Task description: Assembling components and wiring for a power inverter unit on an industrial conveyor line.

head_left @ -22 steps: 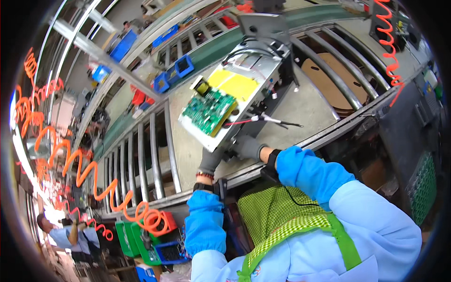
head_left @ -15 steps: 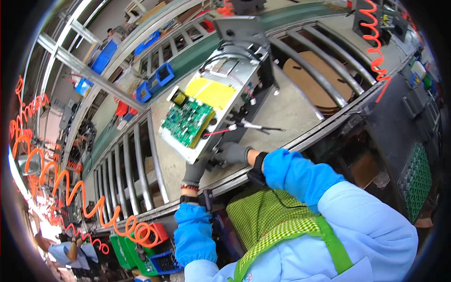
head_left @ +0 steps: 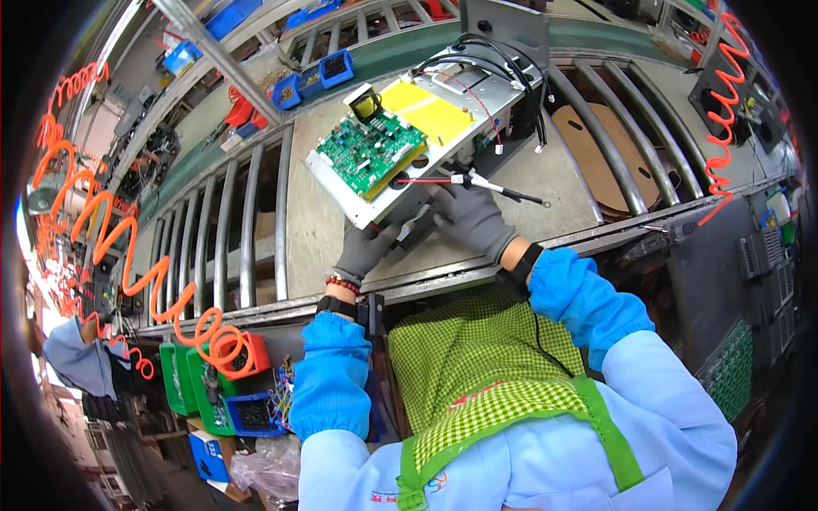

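A metal chassis (head_left: 336, 194) lies at an angle on the bench, carrying a green circuit board (head_left: 368, 153) with a coil (head_left: 366, 106) and a yellow sheet (head_left: 430, 115). My left hand (head_left: 365, 252), in a grey glove, grips its near left corner, with the fingertips hidden behind the edge. At the chassis's near long side is my gloved right hand (head_left: 477, 221), its fingers curled in at the lower edge and partly covered. Just above this hand, a red and a white-sleeved black wire (head_left: 486, 185) stick out. Black cables (head_left: 481, 43) run over the far end.
Metal rollers (head_left: 247, 226) flank the bench board (head_left: 311, 247) on the left, with more rollers (head_left: 613, 145) on the right. Coiled orange air hoses (head_left: 162, 277) hang on both sides. Parts bins (head_left: 251, 413) stand below left; blue bins (head_left: 335, 68) are across the bench.
The view has shifted, so the chassis appears higher and further right. My hands stay at its near side; my right hand now sits further along it, apart from my left.
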The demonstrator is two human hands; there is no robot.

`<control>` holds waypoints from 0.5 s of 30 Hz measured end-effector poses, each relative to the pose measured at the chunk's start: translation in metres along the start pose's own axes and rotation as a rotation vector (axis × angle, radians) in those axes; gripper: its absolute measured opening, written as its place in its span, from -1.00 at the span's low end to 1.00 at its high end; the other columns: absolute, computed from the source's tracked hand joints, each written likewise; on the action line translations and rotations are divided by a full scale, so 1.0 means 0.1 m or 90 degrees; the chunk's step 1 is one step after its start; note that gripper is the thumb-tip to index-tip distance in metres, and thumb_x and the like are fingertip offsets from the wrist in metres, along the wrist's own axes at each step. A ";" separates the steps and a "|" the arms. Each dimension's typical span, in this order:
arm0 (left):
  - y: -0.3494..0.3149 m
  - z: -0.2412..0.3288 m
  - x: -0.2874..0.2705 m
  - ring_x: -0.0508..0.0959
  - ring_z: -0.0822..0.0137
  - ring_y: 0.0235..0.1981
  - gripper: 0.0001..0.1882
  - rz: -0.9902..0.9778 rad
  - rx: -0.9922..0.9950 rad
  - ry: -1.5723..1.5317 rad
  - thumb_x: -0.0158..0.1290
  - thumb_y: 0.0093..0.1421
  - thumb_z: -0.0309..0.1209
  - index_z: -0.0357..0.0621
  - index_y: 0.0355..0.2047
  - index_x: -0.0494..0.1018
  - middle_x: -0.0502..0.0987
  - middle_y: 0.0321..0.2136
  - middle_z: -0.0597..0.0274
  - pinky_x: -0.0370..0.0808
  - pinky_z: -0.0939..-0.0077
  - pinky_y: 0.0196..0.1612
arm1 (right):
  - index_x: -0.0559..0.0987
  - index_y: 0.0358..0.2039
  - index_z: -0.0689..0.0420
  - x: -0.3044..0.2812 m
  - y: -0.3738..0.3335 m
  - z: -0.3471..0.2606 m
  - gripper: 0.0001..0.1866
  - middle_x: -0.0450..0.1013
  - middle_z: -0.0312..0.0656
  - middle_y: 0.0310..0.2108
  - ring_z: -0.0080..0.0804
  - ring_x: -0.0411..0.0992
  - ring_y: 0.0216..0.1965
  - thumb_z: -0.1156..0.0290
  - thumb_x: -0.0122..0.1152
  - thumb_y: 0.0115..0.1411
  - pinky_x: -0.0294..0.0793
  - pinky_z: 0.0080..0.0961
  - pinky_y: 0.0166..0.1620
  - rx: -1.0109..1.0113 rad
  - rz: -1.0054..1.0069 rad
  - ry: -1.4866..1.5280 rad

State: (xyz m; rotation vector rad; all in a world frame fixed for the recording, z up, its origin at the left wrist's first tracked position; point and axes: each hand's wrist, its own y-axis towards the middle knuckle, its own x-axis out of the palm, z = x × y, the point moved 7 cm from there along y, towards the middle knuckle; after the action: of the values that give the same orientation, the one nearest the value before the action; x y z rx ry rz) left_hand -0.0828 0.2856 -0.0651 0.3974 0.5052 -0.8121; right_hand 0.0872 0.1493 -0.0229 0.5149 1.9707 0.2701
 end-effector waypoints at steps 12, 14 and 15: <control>-0.28 0.51 0.09 0.30 -0.11 0.15 -0.02 0.153 0.057 0.420 0.33 -0.23 0.00 -0.08 0.21 0.27 0.35 0.12 -0.03 0.24 0.09 0.22 | 0.55 -0.23 0.19 0.32 0.23 0.15 -0.73 0.50 0.04 -0.26 -0.02 0.47 -0.19 0.30 0.20 0.10 0.45 -0.21 -0.08 -0.150 -0.396 -0.038; -0.25 0.45 0.12 0.31 -0.10 0.14 -0.03 0.140 0.037 0.406 0.36 -0.23 -0.05 -0.08 0.21 0.27 0.35 0.12 -0.02 0.29 0.10 0.19 | 0.55 -0.23 0.19 0.34 0.23 0.13 -0.72 0.50 0.04 -0.25 -0.02 0.47 -0.19 0.30 0.21 0.11 0.45 -0.21 -0.08 -0.166 -0.402 -0.026; -0.24 0.44 0.14 0.31 -0.09 0.13 -0.04 0.138 0.051 0.390 0.38 -0.24 -0.10 -0.09 0.20 0.27 0.35 0.12 -0.02 0.34 0.11 0.16 | 0.55 -0.24 0.19 0.34 0.23 0.11 -0.73 0.51 0.05 -0.28 0.00 0.48 -0.20 0.30 0.20 0.10 0.45 -0.19 -0.10 -0.184 -0.394 -0.011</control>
State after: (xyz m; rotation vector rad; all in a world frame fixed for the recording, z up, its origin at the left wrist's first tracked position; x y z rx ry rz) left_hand -0.0816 0.2395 -0.0405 0.7685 0.9812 -0.4906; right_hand 0.0898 0.1853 -0.0461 -0.2817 1.9302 0.1502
